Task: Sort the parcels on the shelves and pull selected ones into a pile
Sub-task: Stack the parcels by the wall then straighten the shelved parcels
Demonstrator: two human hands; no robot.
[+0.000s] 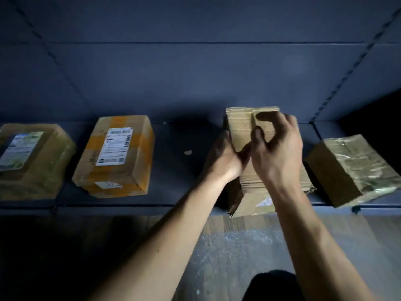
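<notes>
- Cardboard parcel (240, 127) on the shelf (184, 170), raised at its far end and tipped toward the camera, probably for a look at its face before sorting.
- Left grip (225, 157) closed round the cardboard parcel's left flank, thumb across the front; seems to steady the tilt from below.
- Right grip (275, 146) hooked over the cardboard parcel's top right edge, fingers curled behind, thumb pressing the face; looks set to draw it forward.
- Below the cardboard parcel, at the shelf lip, torn brown cardboard (256, 198) with a ragged flap; cannot tell whether part of the same parcel or a second one underneath.
- Just right of the cardboard parcel, a tape-wrapped parcel (351, 170), skewed, one corner overhanging the shelf lip; could slide off if knocked during a pull.
- Well left of the cardboard parcel, an orange-banded parcel (115, 153) lying flat, white label up, presumably for reading at a glance.
- Farther left of the cardboard parcel, a film-covered parcel (30, 157), label up too, partly in shadow.
- Between the cardboard parcel and the orange-banded parcel, a small pale scrap (187, 152) on the shelf.
- No pile in view; likely an early stage of the task.
</notes>
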